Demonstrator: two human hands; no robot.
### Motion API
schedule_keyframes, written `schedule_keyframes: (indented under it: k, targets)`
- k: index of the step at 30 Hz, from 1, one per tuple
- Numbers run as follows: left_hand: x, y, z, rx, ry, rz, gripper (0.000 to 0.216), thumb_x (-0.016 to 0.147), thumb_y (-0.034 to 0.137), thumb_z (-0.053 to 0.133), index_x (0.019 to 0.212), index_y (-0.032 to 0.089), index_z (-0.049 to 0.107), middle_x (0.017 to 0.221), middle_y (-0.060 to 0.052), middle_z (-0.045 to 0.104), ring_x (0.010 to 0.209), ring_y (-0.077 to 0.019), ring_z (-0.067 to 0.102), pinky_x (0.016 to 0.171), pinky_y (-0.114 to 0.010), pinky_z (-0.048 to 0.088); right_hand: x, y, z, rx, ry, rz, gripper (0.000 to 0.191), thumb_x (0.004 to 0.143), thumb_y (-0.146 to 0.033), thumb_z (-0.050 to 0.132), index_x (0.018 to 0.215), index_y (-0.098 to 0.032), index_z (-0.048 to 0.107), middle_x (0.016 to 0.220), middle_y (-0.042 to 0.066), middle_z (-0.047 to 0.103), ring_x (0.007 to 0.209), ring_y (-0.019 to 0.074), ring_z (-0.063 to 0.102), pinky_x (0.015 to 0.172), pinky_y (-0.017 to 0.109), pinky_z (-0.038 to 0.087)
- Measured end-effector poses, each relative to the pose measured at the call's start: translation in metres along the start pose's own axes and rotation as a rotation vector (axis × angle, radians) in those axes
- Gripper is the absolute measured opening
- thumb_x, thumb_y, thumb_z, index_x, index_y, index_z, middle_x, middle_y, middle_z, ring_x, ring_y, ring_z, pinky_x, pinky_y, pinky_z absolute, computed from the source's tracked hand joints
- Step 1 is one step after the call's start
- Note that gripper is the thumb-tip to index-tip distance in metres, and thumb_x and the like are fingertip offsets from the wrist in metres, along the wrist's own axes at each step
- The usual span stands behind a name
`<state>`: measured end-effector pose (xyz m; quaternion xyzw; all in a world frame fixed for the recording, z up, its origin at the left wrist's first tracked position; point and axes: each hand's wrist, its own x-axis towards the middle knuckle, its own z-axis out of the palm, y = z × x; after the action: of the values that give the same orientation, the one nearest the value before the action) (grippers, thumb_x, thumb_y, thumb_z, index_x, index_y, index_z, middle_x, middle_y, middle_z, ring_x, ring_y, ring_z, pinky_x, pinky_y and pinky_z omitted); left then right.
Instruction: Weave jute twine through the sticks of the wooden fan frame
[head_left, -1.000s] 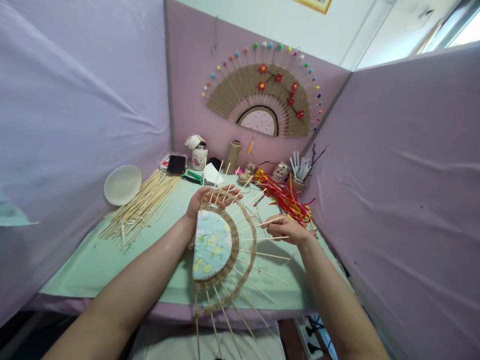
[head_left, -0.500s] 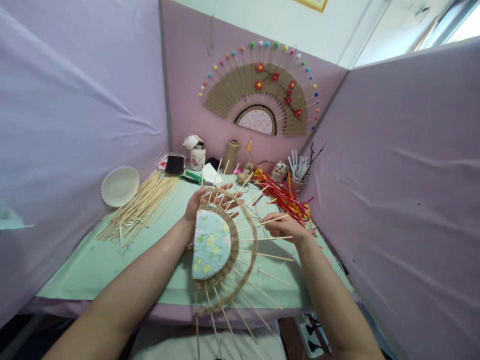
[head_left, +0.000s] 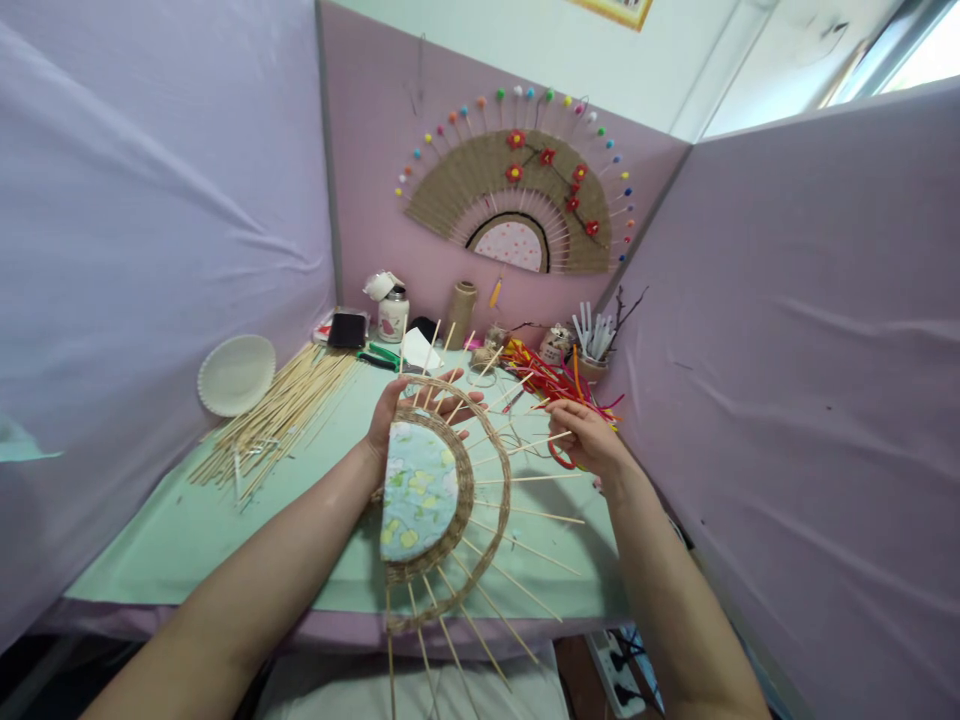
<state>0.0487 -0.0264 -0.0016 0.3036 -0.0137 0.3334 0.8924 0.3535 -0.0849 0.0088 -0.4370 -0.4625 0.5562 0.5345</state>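
A half-round fan frame stands tilted before me, with blue floral cloth at its middle, two woven twine bands and thin wooden sticks radiating outward. My left hand is closed around its upper edge, the fingers spread behind the sticks. My right hand is pinched beside the tips of the right-hand sticks. A thin strand of twine loops between the frame and this hand; its end at the fingertips is too fine to see clearly.
Loose sticks and a white scalloped plate lie left. Behind are green-handled pliers, a twine cone, a jar and red pipe cleaners. A finished fan hangs on the back panel.
My right hand has moved up and slightly right, from one stick tip toward the one above. My left hand keeps its hold on the fan frame.
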Motion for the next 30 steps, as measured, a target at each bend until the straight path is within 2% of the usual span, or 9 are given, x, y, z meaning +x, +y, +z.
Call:
schedule_keyframes:
  k: [5, 10, 15, 19, 25, 30]
  targets:
    - [0.0, -0.001, -0.001, -0.005, -0.013, 0.01, 0.077, 0.079, 0.05, 0.055, 0.146, 0.019, 0.037, 0.131, -0.019, 0.06, 0.126, -0.0359, 0.051, 0.087, -0.046, 0.051, 0.002, -0.026, 0.009, 0.035, 0.09, -0.201, 0.026, 0.067, -0.034, 0.078, 0.086, -0.024, 0.065, 0.072, -0.001, 0.059, 0.047, 0.0057, 0.026, 0.042, 0.022, 0.022]
    - [0.0, 0.0, -0.002, 0.008, -0.017, 0.002, 0.076, 0.076, 0.05, 0.057, 0.144, 0.019, 0.041, 0.133, -0.019, 0.058, 0.125, -0.0371, 0.052, 0.086, -0.045, 0.051, -0.008, -0.033, 0.014, 0.044, 0.09, -0.275, 0.021, 0.069, -0.032, 0.076, 0.085, -0.026, 0.064, 0.071, -0.001, 0.059, 0.047, 0.0068, 0.029, 0.043, 0.023, 0.024]
    - [-0.003, 0.001, 0.0, 0.013, -0.018, 0.0, 0.073, 0.075, 0.049, 0.06, 0.141, 0.02, 0.046, 0.134, -0.018, 0.058, 0.123, -0.0383, 0.053, 0.086, -0.045, 0.052, -0.023, -0.014, 0.003, 0.054, 0.096, -0.173, 0.017, 0.068, -0.027, 0.074, 0.082, -0.022, 0.066, 0.056, -0.005, 0.045, 0.046, 0.006, 0.025, 0.042, 0.021, 0.017]
    - [-0.004, 0.0, 0.001, 0.013, -0.006, 0.006, 0.076, 0.076, 0.052, 0.059, 0.143, 0.02, 0.043, 0.134, -0.018, 0.058, 0.124, -0.0384, 0.052, 0.086, -0.046, 0.052, -0.034, 0.009, 0.004, 0.039, 0.097, -0.07, 0.02, 0.067, -0.029, 0.076, 0.083, -0.021, 0.066, 0.052, -0.007, 0.035, 0.048, 0.0066, 0.026, 0.043, 0.021, 0.018]
    - [-0.005, 0.001, 0.002, 0.017, 0.012, 0.004, 0.086, 0.075, 0.065, 0.054, 0.147, 0.022, 0.037, 0.136, -0.018, 0.055, 0.125, -0.0378, 0.051, 0.086, -0.044, 0.051, -0.055, 0.035, 0.021, -0.096, 0.048, 0.019, 0.021, 0.068, -0.037, 0.076, 0.08, -0.021, 0.07, 0.052, -0.006, 0.04, 0.047, 0.0072, 0.029, 0.045, 0.023, 0.021]
    - [-0.005, 0.001, 0.0, -0.006, 0.035, -0.057, 0.106, 0.065, 0.084, 0.049, 0.145, 0.016, 0.04, 0.132, -0.023, 0.057, 0.125, -0.0395, 0.05, 0.085, -0.041, 0.051, -0.071, 0.04, 0.033, -0.337, -0.2, 0.102, 0.022, 0.069, -0.039, 0.077, 0.076, -0.018, 0.075, 0.069, 0.002, 0.062, 0.057, 0.0104, 0.043, 0.054, 0.026, 0.03]
